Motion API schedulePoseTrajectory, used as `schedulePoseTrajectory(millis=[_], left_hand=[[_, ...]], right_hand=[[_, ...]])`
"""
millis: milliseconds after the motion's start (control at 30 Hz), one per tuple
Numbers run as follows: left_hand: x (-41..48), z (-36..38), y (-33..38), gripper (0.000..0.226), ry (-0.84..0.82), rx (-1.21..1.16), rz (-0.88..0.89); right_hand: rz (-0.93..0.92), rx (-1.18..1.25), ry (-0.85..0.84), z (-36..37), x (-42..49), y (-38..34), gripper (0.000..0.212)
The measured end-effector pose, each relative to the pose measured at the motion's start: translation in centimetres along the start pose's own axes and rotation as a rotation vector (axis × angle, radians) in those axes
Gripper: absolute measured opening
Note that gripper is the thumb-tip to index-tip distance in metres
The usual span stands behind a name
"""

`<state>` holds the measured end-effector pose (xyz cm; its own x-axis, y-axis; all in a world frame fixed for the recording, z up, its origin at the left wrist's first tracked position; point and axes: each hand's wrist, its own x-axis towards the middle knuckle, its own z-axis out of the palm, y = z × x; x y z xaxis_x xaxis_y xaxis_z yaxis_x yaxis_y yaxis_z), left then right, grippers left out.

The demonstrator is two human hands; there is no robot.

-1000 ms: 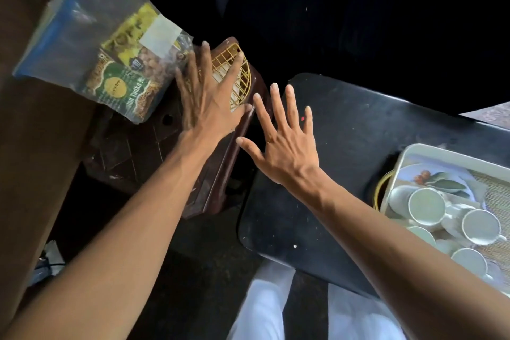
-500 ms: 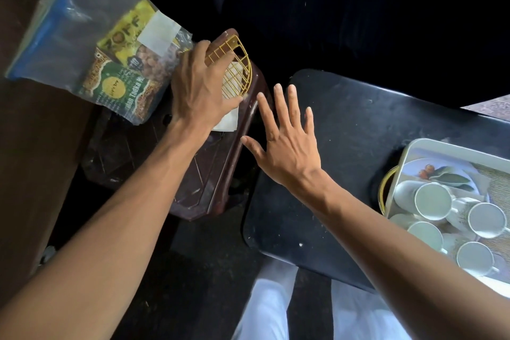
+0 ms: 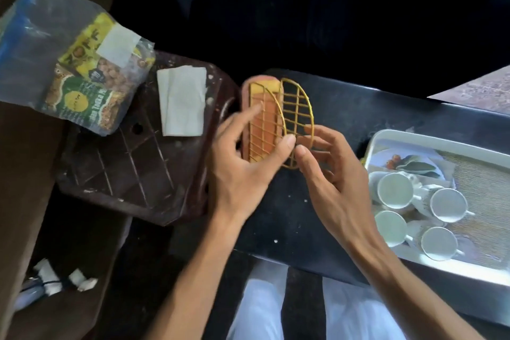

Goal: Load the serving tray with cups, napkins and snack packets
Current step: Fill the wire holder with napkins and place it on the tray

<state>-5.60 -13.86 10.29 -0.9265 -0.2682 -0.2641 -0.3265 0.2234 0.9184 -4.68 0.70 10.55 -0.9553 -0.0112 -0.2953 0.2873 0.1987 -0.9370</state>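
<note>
Both hands are on a yellow wire napkin holder (image 3: 281, 121) with a reddish base, held over the near-left part of the black table (image 3: 358, 107). The left hand (image 3: 242, 168) grips it, thumb pressed on the lower rim and forefinger laid flat on the left grid. The right hand (image 3: 334, 174) pinches the bottom of the right grid with thumb and fingers. The holder looks empty between its two grids.

The tray (image 3: 441, 138) lies at the right of the table, well apart from the holder. Four white cups (image 3: 394, 190) already sit in its left part, mouths tipped toward the camera, next to a small plate (image 3: 414, 163) with a fruit pattern. The cups part looks done.

The napkins (image 3: 183, 102), a folded white stack, lie on the brown stool (image 3: 132, 163) to the left, not yet on the tray. The snack packets (image 3: 82, 91) are just beyond them inside a clear bag (image 3: 33, 44), which rests partly on the stool and partly on the brown surface at the left; they too are untouched.

So I judge roughly a third done: the holder likely goes to the tray, then napkins and packets follow
</note>
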Motion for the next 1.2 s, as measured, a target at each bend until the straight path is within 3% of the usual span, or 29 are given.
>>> schedulePoseTrajectory(millis=[333,500,667,800,967,1200], left_hand=[[-7.5,14.9,2.4,0.062,-0.169,0.022,-0.074],[-12.5,23.0,5.2,0.043,-0.16,0.043,0.027],[-16.1,29.9,6.4,0.041,-0.345,-0.2,-0.218],[-16.5,33.0,6.0,0.053,-0.499,-0.322,-0.467],[-16.2,35.8,4.8,0.074,-0.523,-0.27,-0.633],[-16.3,38.5,3.2,0.064,-0.515,-0.226,-0.74]], right_hand=[[0.166,-0.042,0.194,-14.7,-3.8,3.2,0.028],[0.17,-0.145,0.38,-21.7,-6.6,4.8,0.03],[0.213,-0.282,0.48,-28.2,-9.3,7.0,0.038],[0.392,-0.23,0.395,-31.9,-10.4,8.9,0.024],[0.612,0.052,0.378,-34.3,-10.0,10.9,0.049],[0.637,-0.032,0.334,-35.5,-9.7,13.9,0.049]])
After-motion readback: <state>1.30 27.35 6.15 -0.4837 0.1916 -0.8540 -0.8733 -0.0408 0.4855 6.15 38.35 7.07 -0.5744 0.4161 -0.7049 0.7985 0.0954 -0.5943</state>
